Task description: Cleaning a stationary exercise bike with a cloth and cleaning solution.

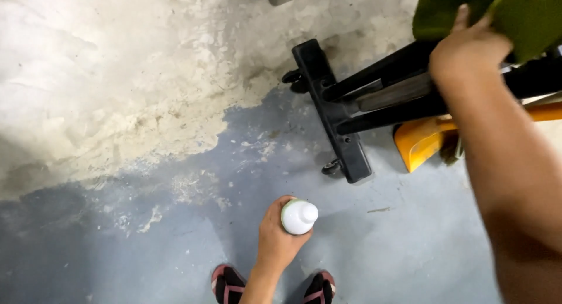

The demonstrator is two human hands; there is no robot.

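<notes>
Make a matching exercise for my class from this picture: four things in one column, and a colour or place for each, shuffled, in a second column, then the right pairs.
Things
1. bottle
2. cloth
3. scoop
4. frame

Descriptions
A. green, gripped by the right hand
B. black, on small wheels
C. white, held in the left hand
D. orange, on the floor by the frame

Pairs: 1-C, 2-A, 3-D, 4-B

Worn concrete floor [117, 93], grey paint flaked to pale patches; black wheeled frame base [333, 114] and yellow plastic piece [418, 143] seen at right.
</notes>
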